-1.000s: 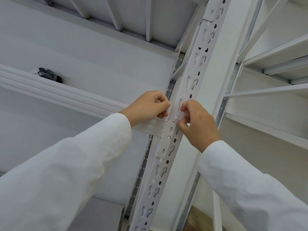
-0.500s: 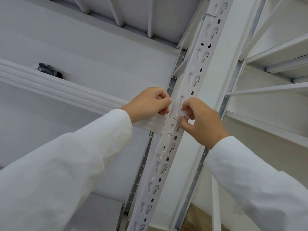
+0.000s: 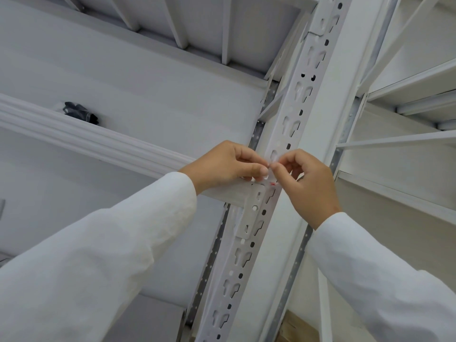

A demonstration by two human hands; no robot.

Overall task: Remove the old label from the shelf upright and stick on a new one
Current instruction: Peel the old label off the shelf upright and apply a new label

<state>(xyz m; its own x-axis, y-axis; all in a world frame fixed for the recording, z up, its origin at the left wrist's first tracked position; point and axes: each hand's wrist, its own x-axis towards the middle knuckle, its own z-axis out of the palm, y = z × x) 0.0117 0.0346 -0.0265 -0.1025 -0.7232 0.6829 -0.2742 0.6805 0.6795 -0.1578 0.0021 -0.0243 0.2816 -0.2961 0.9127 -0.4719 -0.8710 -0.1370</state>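
The white perforated shelf upright runs diagonally through the middle of the view. A small, mostly clear label with red marks at its lower edge hangs in front of the upright, just above the beam bracket. My left hand pinches its left edge between thumb and fingers. My right hand pinches its right edge. The fingertips of both hands almost meet. Most of the label is hidden by my fingers.
A white ribbed shelf beam runs left from the upright, with a dark object lying on the shelf behind it. More white shelves and braces stand to the right. A wooden surface shows at the bottom.
Both hands have come away from the upright's face and drawn together. The small label, with red marks now showing, is held between them instead of being pressed against the metal.
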